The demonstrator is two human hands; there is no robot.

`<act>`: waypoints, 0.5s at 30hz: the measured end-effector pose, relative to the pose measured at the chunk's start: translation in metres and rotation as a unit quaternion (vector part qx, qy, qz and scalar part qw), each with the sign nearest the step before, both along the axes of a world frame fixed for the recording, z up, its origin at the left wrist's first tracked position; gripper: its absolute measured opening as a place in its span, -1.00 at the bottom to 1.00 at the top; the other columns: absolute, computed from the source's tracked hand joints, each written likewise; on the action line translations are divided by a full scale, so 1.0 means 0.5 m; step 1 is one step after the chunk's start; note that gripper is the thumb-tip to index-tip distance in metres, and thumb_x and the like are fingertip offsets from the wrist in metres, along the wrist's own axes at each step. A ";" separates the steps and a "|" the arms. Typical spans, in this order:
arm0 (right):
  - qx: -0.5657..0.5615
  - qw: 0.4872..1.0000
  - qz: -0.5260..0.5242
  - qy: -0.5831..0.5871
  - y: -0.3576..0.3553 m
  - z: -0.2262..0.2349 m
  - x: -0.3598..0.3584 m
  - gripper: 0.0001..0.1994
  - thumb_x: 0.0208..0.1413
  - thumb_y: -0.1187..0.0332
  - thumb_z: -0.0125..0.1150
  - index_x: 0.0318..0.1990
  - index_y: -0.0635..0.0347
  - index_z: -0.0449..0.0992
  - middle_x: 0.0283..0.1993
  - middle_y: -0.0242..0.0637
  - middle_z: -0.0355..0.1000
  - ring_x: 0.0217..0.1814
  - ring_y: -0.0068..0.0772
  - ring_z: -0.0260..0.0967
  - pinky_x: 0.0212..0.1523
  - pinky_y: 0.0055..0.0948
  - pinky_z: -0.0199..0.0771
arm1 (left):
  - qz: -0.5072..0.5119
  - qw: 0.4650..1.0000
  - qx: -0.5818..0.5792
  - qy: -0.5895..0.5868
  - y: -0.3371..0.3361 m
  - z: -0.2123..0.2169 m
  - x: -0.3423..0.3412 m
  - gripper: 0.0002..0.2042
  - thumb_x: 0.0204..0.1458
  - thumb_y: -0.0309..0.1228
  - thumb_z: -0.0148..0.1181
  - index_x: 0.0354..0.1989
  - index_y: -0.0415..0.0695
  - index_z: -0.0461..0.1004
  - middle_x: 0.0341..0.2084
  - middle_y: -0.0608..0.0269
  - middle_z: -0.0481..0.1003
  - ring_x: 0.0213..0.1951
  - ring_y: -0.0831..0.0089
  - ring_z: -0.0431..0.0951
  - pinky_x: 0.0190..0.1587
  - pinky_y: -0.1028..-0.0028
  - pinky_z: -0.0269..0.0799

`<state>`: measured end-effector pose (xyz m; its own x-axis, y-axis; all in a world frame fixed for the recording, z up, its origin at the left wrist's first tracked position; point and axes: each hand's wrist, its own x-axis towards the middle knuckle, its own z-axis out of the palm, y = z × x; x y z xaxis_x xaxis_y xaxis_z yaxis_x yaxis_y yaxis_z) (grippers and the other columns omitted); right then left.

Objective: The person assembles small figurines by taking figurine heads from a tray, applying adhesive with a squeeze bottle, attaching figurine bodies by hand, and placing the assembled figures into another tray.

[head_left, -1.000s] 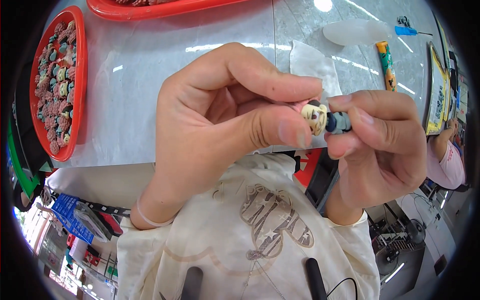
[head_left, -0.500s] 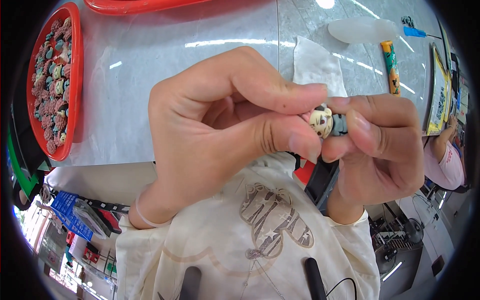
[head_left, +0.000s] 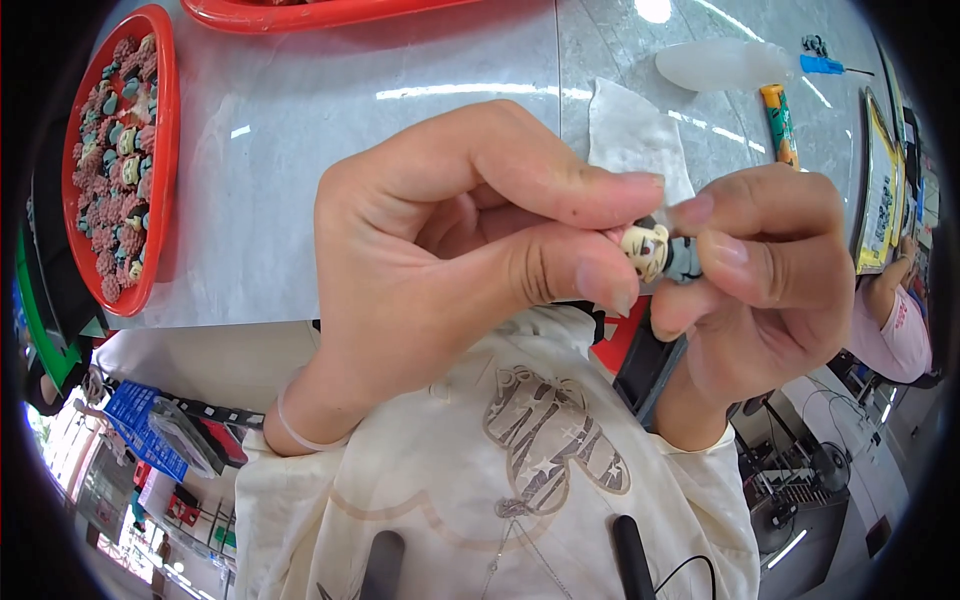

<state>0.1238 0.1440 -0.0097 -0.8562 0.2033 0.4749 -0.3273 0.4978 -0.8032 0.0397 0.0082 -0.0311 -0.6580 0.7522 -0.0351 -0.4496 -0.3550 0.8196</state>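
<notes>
A tiny toy figure (head_left: 662,252) with a cream face, dark hair and a grey-blue body is pinched between both hands, close to the camera. My left hand (head_left: 455,245) grips its head end between thumb and forefinger. My right hand (head_left: 765,280) holds the body end between thumb and forefinger. Both hands hover above the near edge of a pale grey table (head_left: 350,120). A thin band circles my left wrist.
A red tray (head_left: 158,190) filled with several small figures sits at the left. Another red tray (head_left: 330,12) lies at the far edge. A white cloth (head_left: 625,130), a clear plastic bag (head_left: 720,65), an orange-and-green tube (head_left: 779,122) and a blue tool (head_left: 825,65) lie on the right. Another person in pink (head_left: 900,330) sits at far right.
Both hands with the figure have risen closer to the camera and shifted slightly right. The grip on the figure is unchanged.
</notes>
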 end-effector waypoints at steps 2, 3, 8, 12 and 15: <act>-0.003 1.000 -0.003 0.001 0.000 -0.001 0.000 -0.72 -0.32 0.27 0.24 -0.46 0.20 0.32 -0.48 -0.18 0.27 -0.50 -0.52 0.23 -0.53 -0.69 0.21 | -0.009 1.000 0.010 0.015 0.000 -0.002 0.002 -0.74 -0.30 -0.43 0.21 -0.44 -0.29 0.33 -0.54 0.16 0.35 -0.43 0.43 0.44 -0.34 0.56 0.42; -0.004 1.000 -0.005 0.000 0.000 -0.002 -0.001 -0.71 -0.32 0.27 0.24 -0.45 0.20 0.32 -0.48 -0.18 0.26 -0.50 -0.52 0.22 -0.53 -0.69 0.21 | -0.009 1.000 0.009 0.015 0.000 -0.001 0.001 -0.74 -0.30 -0.43 0.21 -0.44 -0.29 0.33 -0.54 0.16 0.35 -0.43 0.43 0.44 -0.34 0.56 0.42; -0.012 1.000 -0.016 -0.003 -0.001 -0.011 0.001 -0.70 -0.32 0.24 0.24 -0.44 0.19 0.33 -0.47 -0.20 0.25 -0.50 -0.53 0.20 -0.51 -0.68 0.21 | -0.007 0.999 -0.007 0.037 -0.001 -0.004 -0.001 -0.75 -0.26 -0.41 0.17 -0.43 -0.30 0.33 -0.51 0.11 0.36 -0.42 0.43 0.44 -0.43 0.61 0.43; -0.015 1.000 -0.024 -0.003 0.000 -0.013 0.000 -0.69 -0.32 0.22 0.23 -0.43 0.18 0.33 -0.47 -0.21 0.23 -0.50 -0.54 0.19 -0.50 -0.68 0.20 | -0.001 1.000 -0.019 0.013 0.007 0.004 0.001 -0.74 -0.24 -0.40 0.16 -0.40 -0.32 0.32 -0.46 0.06 0.38 -0.43 0.44 0.44 -0.45 0.63 0.43; -0.046 0.998 -0.038 0.016 -0.003 -0.019 0.003 -0.72 -0.29 0.28 0.23 -0.42 0.20 0.33 -0.47 -0.19 0.24 -0.50 -0.52 0.19 -0.51 -0.68 0.20 | 0.022 0.998 -0.029 0.041 0.012 0.004 0.004 -0.68 -0.24 -0.38 0.16 -0.35 -0.34 0.30 -0.44 0.02 0.38 -0.43 0.45 0.43 -0.46 0.64 0.42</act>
<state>0.1254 0.1426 -0.0193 -0.8217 0.3108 0.4777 -0.3176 0.4463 -0.8366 0.0419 0.0140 -0.0288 -0.6930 0.7206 -0.0223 -0.3643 -0.3233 0.8734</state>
